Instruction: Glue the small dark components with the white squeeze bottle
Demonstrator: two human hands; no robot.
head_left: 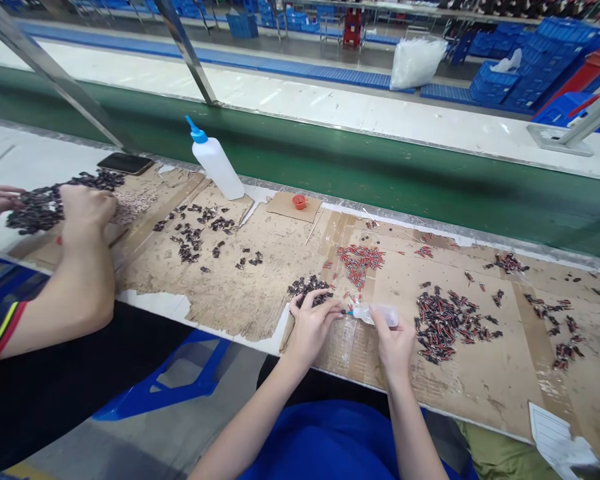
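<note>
My right hand (397,343) is closed around a small translucent squeeze bottle (384,315), which lies nearly level with its blue-green nozzle pointing left. The nozzle tip reaches the fingertips of my left hand (314,325). Those fingers are pinched together, and whatever is between them is too small to make out. Just beyond my left hand lies a pile of small black parts (304,285). Small red pieces (360,261) are spread on the cardboard (485,380) past the bottle. To the right of my right hand sits a heap of black-and-red parts (437,327).
A large white bottle with a blue cap (219,167) stands farther back, left of a red cup (299,201). At the left, a co-worker's hand (87,203) is over black parts near a phone (125,163). A green conveyor belt (330,163) runs behind the table.
</note>
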